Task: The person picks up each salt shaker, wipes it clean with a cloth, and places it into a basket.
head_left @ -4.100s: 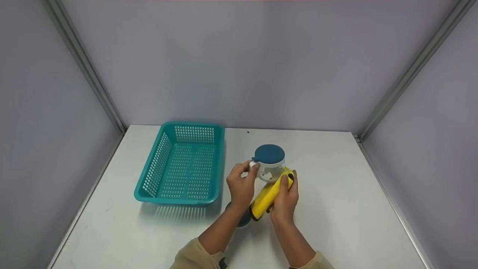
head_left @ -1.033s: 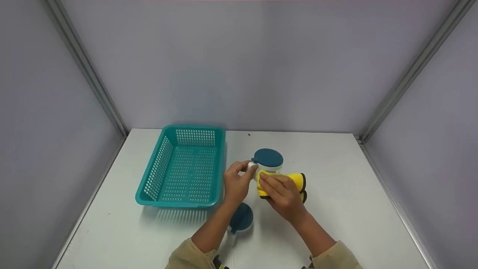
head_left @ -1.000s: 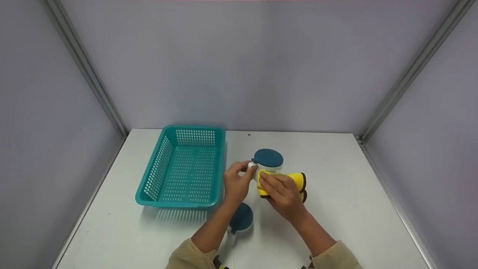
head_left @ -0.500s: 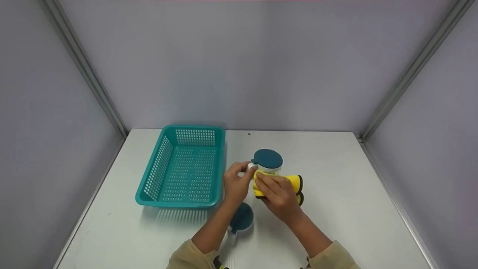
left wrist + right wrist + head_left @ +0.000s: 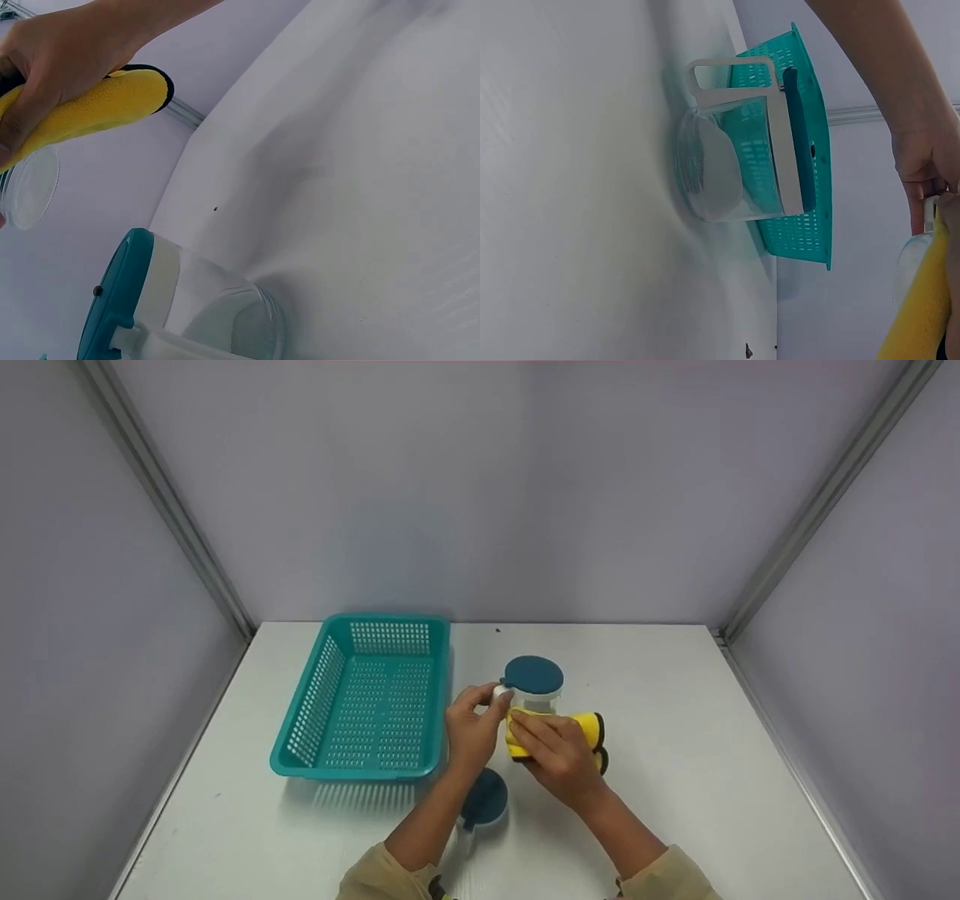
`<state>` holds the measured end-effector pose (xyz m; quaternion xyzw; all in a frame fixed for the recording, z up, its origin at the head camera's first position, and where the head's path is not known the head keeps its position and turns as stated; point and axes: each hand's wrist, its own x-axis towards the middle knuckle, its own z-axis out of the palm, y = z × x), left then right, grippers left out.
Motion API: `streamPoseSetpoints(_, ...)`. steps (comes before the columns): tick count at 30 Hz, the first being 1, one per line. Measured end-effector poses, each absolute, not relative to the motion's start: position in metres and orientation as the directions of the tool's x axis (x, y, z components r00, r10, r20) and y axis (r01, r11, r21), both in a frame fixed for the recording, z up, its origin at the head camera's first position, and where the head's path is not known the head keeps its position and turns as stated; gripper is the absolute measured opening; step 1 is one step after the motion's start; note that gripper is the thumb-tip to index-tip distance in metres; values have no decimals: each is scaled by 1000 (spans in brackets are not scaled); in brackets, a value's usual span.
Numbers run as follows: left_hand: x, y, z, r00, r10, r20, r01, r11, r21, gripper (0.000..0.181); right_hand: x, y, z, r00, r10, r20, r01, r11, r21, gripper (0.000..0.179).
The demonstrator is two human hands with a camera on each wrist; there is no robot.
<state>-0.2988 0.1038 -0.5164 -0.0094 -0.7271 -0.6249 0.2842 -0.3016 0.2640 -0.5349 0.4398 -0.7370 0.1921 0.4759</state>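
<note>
Raised off the table, a clear seasoning jar (image 5: 534, 675) with a blue lid has its white handle pinched between my left hand's (image 5: 471, 731) thumb and fingers. My right hand (image 5: 562, 754) grips a folded yellow cloth (image 5: 591, 727) with black edging and presses it to the jar's near side, covering much of the body. The left wrist view shows the jar's round base (image 5: 34, 187) below the cloth. A second lidded jar (image 5: 486, 799) stands upright on the table beneath my forearms; white contents show through its clear wall (image 5: 720, 165) in the right wrist view.
A teal plastic basket (image 5: 360, 774) with perforated sides stands left of my hands, with nothing in it. The white table (image 5: 675, 720) meets grey panels at the back and both sides. A small dark speck (image 5: 498, 630) lies near the back edge.
Since the oldest frame, my right hand has turned over and brought the cloth from the jar's lower right across its front. In the last second, cloth and jar shift slightly left; my left hand keeps the handle.
</note>
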Motion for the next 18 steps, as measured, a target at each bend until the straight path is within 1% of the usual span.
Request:
streamPoseSetpoints(3,-300,105,-515,-841,-355,409,353,213,911,19,-303,264,-533,-141,-462,875,-832,535,148,31)
streamPoseSetpoints(6,-298,105,-512,-837,-371,401,344,213,915,15,-303,265,-534,-139,-466,874,-836,528,149,31)
streamPoseSetpoints(12,-289,104,-486,-817,-373,439,397,188,898,12,-305,269,-532,-158,-474,866,-847,516,128,34)
streamPoseSetpoints(18,-282,101,-479,-836,-365,410,374,168,912,11,-304,274,-534,-160,-492,856,-853,505,131,33)
